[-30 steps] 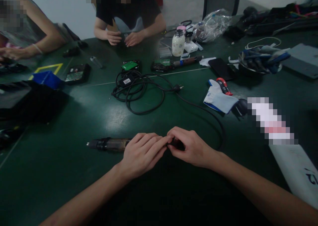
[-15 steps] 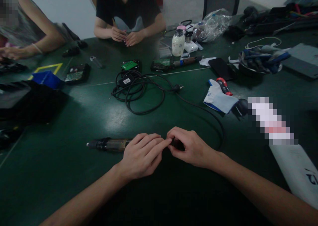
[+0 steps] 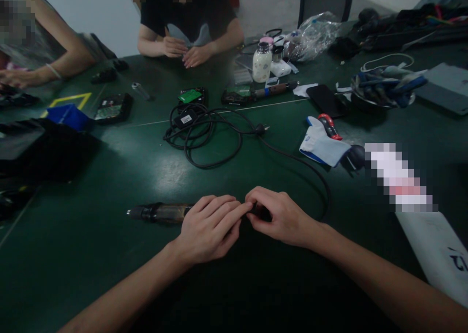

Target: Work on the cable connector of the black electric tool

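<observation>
A long, round tool (image 3: 170, 213), black with a brown barrel, lies on the green table and looks like an electric screwdriver. Its metal tip points left. My left hand (image 3: 214, 229) is wrapped over the tool's right part and hides it, the index finger reaching to my right fingertips. My right hand (image 3: 281, 215) is curled closed at that end, thumb and fingers pinched around something dark that I cannot make out. A black cable (image 3: 323, 182) curves down behind my right wrist; its end is hidden.
A coiled cord with a black adapter (image 3: 186, 119) lies ahead. To the right are a white-blue glove (image 3: 323, 143), a red-black handle (image 3: 330, 127) and a white box (image 3: 431, 245). A black case (image 3: 36, 150) stands left. Two people sit across, near a bottle (image 3: 262, 64).
My hands stay almost where they were, with only a slight shift of the left fingers and thumb. The tool and cable lie as before.
</observation>
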`<action>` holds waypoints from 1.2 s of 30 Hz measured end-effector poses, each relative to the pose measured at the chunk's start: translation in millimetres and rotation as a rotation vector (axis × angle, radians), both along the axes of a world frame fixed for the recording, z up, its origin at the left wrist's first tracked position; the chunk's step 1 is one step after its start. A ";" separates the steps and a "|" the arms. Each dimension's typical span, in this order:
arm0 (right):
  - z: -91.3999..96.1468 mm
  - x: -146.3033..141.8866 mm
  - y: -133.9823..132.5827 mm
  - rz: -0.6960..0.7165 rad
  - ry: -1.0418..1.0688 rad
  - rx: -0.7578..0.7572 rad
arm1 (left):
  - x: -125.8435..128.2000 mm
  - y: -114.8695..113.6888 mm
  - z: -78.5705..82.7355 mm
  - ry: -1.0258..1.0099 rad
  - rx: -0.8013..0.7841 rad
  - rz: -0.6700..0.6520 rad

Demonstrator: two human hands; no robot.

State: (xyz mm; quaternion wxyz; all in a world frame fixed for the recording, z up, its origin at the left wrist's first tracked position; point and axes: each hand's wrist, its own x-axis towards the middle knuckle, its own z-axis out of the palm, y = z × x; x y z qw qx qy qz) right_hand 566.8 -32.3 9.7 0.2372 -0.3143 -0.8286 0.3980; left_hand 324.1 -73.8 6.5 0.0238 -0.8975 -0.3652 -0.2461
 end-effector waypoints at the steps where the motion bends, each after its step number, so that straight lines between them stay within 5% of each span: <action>1: 0.0 0.1 0.1 0.001 -0.002 0.000 | -0.1 0.0 0.1 0.002 -0.001 -0.003; 36: -0.1 0.0 0.6 0.019 0.008 -0.001 | 4.0 0.9 3.6 -0.019 -0.003 0.053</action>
